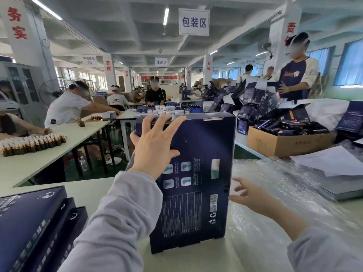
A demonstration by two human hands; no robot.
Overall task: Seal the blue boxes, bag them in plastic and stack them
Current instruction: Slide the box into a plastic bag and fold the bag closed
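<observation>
Grips the top left corner of the blue box (196, 173) with the left hand (155, 142), fingers curled over its upper edge, steadying it upright on one short end mid-counter (94, 185), close to the near edge. Hovers the right hand (249, 195), fingers spread wide and holding nothing, just beside the box's right side, over the clear plastic bags (275, 193) heaped along the counter's right. Seems to be at the bagging step: not yet in plastic, top seal impossible to judge, stacking to follow, perhaps onto the stack of blue boxes (35, 222) at the near left corner.
</observation>
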